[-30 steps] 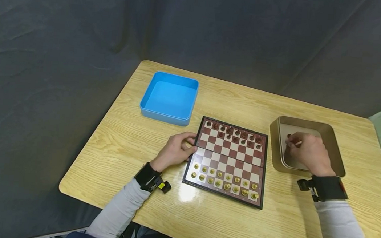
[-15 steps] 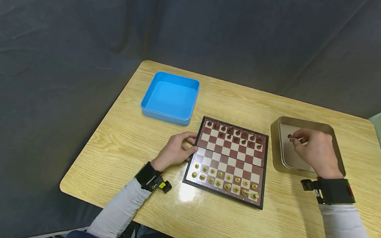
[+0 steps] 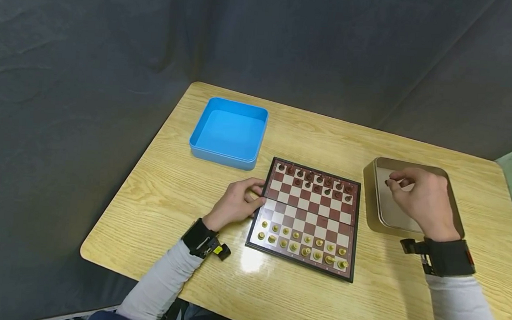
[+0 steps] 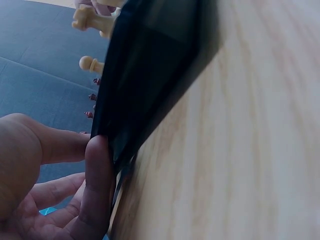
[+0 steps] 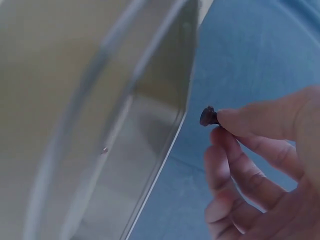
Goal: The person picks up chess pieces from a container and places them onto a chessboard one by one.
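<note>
A folding chessboard (image 3: 308, 207) lies unfolded on the table, with dark red chess pieces (image 3: 328, 182) along the far side and cream ones (image 3: 305, 251) along the near side. My left hand (image 3: 237, 201) holds its left edge, thumb on the rim and fingers against the side, as the left wrist view also shows. To the right, over a gold tin (image 3: 372, 191), my right hand (image 3: 423, 199) pinches a small dark red chess piece (image 5: 208, 116) between thumb and forefinger. The piece's lower part is hidden by the fingertips.
A blue square box (image 3: 229, 129) stands behind and left of the board. Inside the tin's wall a tiny reddish speck (image 5: 104, 150) shows in the right wrist view. A dark curtain (image 3: 311, 51) hangs behind the wooden table (image 3: 162, 188).
My right hand has drawn back from low in the tin, turning slightly, with the dark red chess piece pinched in its fingertips. The left hand and the board have stayed put.
</note>
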Motion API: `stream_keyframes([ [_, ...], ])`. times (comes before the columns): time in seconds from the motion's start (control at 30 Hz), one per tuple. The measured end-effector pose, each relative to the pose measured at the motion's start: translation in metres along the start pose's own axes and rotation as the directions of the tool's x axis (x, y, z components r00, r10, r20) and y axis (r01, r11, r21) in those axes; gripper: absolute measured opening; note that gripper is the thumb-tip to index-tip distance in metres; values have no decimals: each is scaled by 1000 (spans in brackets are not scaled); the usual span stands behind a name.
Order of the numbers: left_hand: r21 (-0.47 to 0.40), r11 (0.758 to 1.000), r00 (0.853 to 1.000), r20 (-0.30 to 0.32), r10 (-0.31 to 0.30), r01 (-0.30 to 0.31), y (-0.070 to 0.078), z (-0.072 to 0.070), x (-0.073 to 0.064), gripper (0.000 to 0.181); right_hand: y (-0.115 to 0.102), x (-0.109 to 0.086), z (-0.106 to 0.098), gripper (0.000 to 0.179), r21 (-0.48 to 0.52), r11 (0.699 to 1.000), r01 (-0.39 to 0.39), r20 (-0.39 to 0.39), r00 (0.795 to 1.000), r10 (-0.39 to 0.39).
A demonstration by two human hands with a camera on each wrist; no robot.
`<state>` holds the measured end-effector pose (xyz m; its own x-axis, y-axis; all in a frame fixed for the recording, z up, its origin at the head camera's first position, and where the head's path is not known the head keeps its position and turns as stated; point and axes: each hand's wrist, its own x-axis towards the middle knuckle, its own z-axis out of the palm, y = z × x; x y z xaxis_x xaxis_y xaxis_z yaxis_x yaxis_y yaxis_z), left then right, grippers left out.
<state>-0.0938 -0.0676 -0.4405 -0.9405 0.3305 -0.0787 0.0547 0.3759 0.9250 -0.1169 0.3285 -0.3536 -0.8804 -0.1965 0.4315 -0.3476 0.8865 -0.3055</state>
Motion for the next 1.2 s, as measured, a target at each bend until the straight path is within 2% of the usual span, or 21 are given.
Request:
stream_keyframes([
  [0.13, -3, 1000, 1000, -1, 1, -1, 0, 0, 0, 46, -12, 5, 1, 11, 26, 999, 22, -28, 999, -22],
  [0.43, -31, 999, 1000, 0, 23, -23, 1, 0, 0, 45, -42, 20, 11, 12, 69, 996, 61, -24, 998, -59],
  [0.6, -18, 1000, 1000, 5, 13, -12, 0, 0, 0, 46, -58, 26, 18, 10, 66, 995, 77, 4, 997, -77],
  [0.83, -13, 1000, 1000, -3, 27, -27, 1, -1, 0, 46, -76, 34, 28, 12, 116, 988, 100, 38, 994, -105],
  [1.2, -8, 1000, 1000, 2, 10, -10, 1, 0, 1, 46, -100, 42, 45, 12, 150, 980, 133, 86, 985, -147],
])
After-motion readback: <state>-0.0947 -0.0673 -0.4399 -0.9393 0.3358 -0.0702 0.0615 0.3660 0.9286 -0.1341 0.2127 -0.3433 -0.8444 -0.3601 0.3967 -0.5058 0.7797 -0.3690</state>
